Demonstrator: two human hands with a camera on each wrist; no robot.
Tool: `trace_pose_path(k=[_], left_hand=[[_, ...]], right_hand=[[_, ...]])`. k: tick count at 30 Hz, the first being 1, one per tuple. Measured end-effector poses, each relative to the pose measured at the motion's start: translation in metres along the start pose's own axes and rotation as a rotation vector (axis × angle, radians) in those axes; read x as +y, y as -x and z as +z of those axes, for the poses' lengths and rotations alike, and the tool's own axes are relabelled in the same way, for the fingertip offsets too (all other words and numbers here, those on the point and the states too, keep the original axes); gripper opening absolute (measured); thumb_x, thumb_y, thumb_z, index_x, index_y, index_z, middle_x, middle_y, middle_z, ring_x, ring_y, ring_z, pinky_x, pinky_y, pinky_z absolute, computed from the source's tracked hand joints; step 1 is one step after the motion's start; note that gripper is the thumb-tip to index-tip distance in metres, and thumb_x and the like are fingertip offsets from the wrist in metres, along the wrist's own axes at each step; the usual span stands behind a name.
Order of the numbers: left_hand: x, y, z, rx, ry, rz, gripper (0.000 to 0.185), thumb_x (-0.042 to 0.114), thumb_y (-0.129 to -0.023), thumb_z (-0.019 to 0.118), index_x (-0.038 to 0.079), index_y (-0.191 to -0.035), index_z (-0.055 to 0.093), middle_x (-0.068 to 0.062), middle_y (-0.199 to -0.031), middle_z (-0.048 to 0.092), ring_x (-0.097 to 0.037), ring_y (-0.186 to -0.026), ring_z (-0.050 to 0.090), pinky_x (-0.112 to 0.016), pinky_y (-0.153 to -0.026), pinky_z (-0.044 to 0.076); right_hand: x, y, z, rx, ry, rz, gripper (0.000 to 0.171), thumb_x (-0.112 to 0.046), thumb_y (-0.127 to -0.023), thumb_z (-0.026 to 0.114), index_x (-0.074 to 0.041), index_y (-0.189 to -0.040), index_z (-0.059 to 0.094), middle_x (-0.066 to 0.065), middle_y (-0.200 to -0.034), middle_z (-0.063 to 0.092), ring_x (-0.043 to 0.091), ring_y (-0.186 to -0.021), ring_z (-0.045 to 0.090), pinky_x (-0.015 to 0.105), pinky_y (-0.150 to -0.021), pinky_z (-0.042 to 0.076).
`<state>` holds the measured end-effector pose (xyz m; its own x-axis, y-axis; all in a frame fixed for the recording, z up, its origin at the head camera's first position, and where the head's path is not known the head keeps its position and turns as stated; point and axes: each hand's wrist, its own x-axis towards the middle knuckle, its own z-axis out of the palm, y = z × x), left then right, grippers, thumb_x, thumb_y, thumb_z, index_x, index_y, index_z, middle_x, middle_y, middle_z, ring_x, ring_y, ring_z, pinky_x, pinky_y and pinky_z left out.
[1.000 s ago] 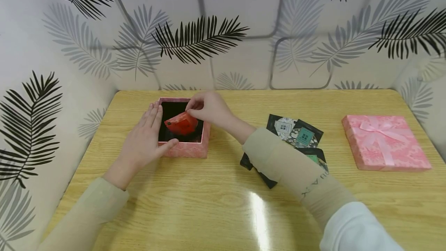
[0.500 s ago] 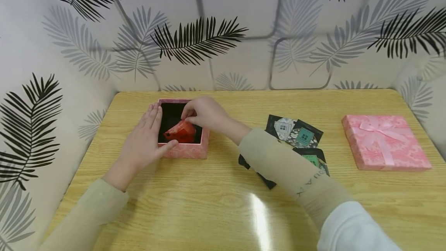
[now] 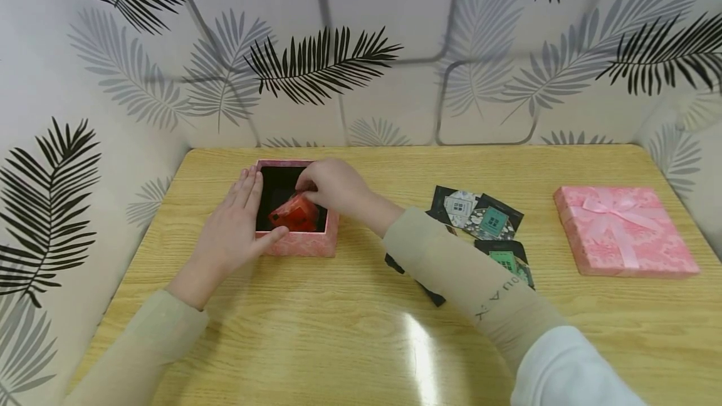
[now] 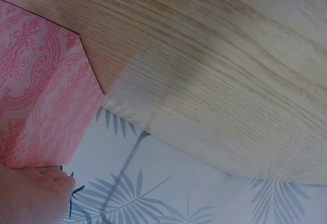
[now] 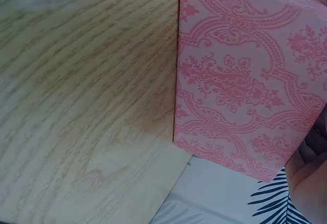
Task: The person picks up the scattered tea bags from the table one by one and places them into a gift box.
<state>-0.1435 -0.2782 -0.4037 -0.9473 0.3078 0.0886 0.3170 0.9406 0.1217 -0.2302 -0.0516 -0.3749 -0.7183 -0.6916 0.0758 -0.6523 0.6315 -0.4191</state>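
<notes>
An open pink patterned box [image 3: 307,244] with a black inside stands at the left of the table. My left hand [image 3: 228,227] lies along its left wall, fingers straight and thumb over the front rim. In the left wrist view, that hand's fingers [image 4: 48,180] show at the edge of the box wall. My right hand [image 3: 333,187] reaches over the right rim, fingers curled, and pinches the top of a shiny red packet [image 3: 297,215] inside the box. The packet leans with its lower part down in the box. The right wrist view shows the box's outer wall [image 5: 235,81].
Several black cards with grey and green labels, such as a green-labelled one [image 3: 492,222], lie right of the box, partly under my right sleeve [image 3: 468,274]. A pink lid with a ribbon bow [image 3: 625,230] lies at the far right. A leaf-patterned wall [image 3: 395,105] stands behind the table.
My right hand has moved slightly down and left, and the red packet has sunk lower into the box and changed its tilt. My left hand has stayed in place.
</notes>
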Motion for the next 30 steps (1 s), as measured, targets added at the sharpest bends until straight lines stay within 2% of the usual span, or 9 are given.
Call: trace_pose_path(k=[4,12,21,26,30], left_hand=[[0.0,0.0,0.0,0.005,0.002,0.002,0.114,0.081,-0.1,0.041,-0.007,-0.167,0.011,-0.026,-0.176,0.015,-0.042,-0.166,0.014,-0.056,-0.133,0.023],[0.0,0.0,0.0,0.02,0.014,0.009,0.114,0.08,-0.1,0.041,-0.007,-0.167,0.012,-0.026,-0.176,0.015,-0.043,-0.165,0.014,-0.057,-0.133,0.024],[0.001,-0.001,0.0,0.009,0.01,0.002,0.11,0.072,-0.102,0.05,-0.007,-0.167,0.01,-0.025,-0.177,0.013,-0.042,-0.166,0.013,-0.056,-0.133,0.023],[0.001,-0.001,-0.001,0.004,0.008,-0.004,0.108,0.063,-0.101,0.059,-0.007,-0.167,0.01,-0.025,-0.177,0.013,-0.041,-0.166,0.012,-0.055,-0.134,0.022],[0.001,-0.001,0.0,0.004,0.013,-0.002,0.109,0.065,-0.101,0.057,-0.007,-0.167,0.011,-0.025,-0.177,0.013,-0.042,-0.166,0.012,-0.055,-0.134,0.022]], right_hand=[[0.002,0.001,-0.002,0.012,-0.046,0.009,0.023,-0.014,-0.102,0.072,-0.007,-0.123,0.079,0.007,-0.121,0.08,0.02,-0.112,0.075,0.034,-0.102,0.06],[0.007,0.005,-0.003,0.037,-0.157,0.005,0.024,-0.014,-0.103,0.071,-0.007,-0.125,0.078,0.007,-0.122,0.079,0.019,-0.113,0.075,0.033,-0.102,0.06],[0.017,0.016,-0.014,0.07,-0.362,0.04,0.024,-0.011,-0.101,0.073,-0.006,-0.124,0.078,0.007,-0.119,0.08,0.019,-0.107,0.076,0.03,-0.095,0.062],[0.024,0.023,-0.02,0.096,-0.401,0.029,0.022,-0.011,-0.1,0.075,-0.006,-0.121,0.079,0.008,-0.116,0.081,0.02,-0.102,0.077,0.029,-0.092,0.062],[0.03,0.029,-0.025,0.112,-0.413,0.025,0.02,-0.011,-0.099,0.076,-0.005,-0.118,0.08,0.009,-0.114,0.081,0.021,-0.099,0.076,0.03,-0.09,0.063]])
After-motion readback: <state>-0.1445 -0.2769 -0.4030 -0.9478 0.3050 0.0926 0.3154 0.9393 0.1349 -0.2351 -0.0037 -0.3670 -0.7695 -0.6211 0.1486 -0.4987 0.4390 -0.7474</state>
